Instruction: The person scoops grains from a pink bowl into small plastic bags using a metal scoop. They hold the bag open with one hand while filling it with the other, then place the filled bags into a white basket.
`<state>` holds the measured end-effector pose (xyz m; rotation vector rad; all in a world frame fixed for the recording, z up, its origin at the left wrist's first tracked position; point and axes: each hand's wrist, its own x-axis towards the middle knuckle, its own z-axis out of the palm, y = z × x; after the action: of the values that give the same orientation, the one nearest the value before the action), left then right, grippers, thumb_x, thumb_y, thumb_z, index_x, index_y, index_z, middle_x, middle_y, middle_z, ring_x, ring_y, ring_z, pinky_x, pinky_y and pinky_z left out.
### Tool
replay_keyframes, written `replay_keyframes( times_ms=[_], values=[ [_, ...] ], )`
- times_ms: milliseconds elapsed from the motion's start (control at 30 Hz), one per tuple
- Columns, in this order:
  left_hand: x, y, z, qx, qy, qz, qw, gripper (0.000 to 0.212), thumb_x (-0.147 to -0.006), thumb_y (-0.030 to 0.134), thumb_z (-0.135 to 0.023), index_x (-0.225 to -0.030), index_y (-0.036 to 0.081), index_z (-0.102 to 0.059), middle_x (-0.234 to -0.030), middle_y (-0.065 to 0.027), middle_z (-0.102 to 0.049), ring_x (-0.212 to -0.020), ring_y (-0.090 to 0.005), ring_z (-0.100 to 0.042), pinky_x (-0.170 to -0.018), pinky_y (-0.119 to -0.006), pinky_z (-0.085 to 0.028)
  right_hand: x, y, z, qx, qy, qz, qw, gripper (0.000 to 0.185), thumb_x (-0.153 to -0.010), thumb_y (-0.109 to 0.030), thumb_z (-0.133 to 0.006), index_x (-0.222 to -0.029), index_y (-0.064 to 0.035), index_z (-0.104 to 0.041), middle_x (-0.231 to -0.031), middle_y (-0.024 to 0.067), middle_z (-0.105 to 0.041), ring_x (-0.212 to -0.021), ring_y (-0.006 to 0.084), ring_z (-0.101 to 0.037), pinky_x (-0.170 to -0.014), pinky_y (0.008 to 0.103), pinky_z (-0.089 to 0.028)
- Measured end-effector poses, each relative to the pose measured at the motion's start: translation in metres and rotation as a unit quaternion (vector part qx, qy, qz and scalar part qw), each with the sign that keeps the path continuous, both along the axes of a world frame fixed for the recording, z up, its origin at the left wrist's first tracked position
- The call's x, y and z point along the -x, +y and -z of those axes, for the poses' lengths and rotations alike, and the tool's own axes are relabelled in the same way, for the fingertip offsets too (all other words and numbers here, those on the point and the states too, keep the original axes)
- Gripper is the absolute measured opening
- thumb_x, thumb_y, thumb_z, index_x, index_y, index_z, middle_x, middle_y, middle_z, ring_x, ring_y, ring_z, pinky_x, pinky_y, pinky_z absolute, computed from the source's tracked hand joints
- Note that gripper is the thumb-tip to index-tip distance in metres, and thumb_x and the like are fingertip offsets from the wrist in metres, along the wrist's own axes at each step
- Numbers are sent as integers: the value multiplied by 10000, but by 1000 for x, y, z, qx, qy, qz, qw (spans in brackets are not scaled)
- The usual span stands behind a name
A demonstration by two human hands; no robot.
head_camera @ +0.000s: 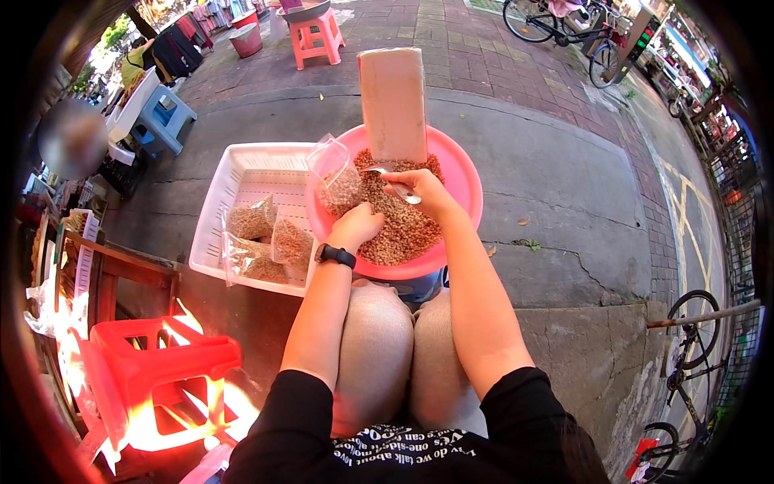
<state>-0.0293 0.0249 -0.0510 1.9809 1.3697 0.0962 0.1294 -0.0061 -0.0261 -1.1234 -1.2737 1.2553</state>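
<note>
A round pink plastic basin [462,193] in front of my knees holds a heap of small brown pellets or grains [402,233]. My right hand [417,189] grips a metal spoon [406,193] above the heap. At the basin's left side my left hand [360,225] lies against the lower part of a clear plastic bag [340,184], partly filled with the same grains; its fingertips are hidden, so its hold is unclear. A pale rectangular block or box [394,103] stands upright at the basin's far side, its lower end by the grains.
Left of the basin, a white slotted plastic tray [211,212] holds several filled clear bags [253,219]. A red plastic stool [163,357] stands at lower left, a blue stool [162,118] and a pink stool [314,37] farther off. Bicycles [562,36] stand at right. A person [134,63] is at far left.
</note>
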Motion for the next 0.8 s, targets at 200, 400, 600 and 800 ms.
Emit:
replay_keyframes(
  times_ms=[200,400,600,800],
  values=[
    [0,4,8,-7,-11,7,1000,323,-694,223,-440,-848,-46,-530,-752,-173,-563,-729,-246,-555,-652,-318,-413,-4,-2,0,-57,-112,-40,991,230,-737,-46,-572,-963,1,-566,-807,25,-587,-730,56,-509,-650,183,-415],
    [1,1,5,2,-35,-12,999,314,-691,224,-442,-830,-43,-530,-742,-170,-561,-727,-245,-552,-646,-317,-412,-17,-14,-21,-17,-198,-80,977,236,-725,-114,-601,-935,-6,-583,-782,46,-599,-699,60,-507,-647,206,-421],
    [-1,-7,-11,-10,-20,-29,999,308,-693,195,-439,-871,-47,-508,-801,-192,-557,-774,-264,-549,-685,-319,-413,-36,-29,-34,8,-237,-82,968,212,-720,-118,-600,-908,-22,-595,-748,39,-599,-672,69,-518,-638,227,-431],
    [-4,-4,-5,-9,-68,-23,997,324,-701,174,-452,-933,-49,-488,-865,-221,-544,-856,-284,-530,-736,-325,-398,-41,-23,-15,-15,-217,165,962,153,-714,-133,-600,-815,-17,-604,-671,75,-602,-647,102,-545,-599,252,-429]
  ],
)
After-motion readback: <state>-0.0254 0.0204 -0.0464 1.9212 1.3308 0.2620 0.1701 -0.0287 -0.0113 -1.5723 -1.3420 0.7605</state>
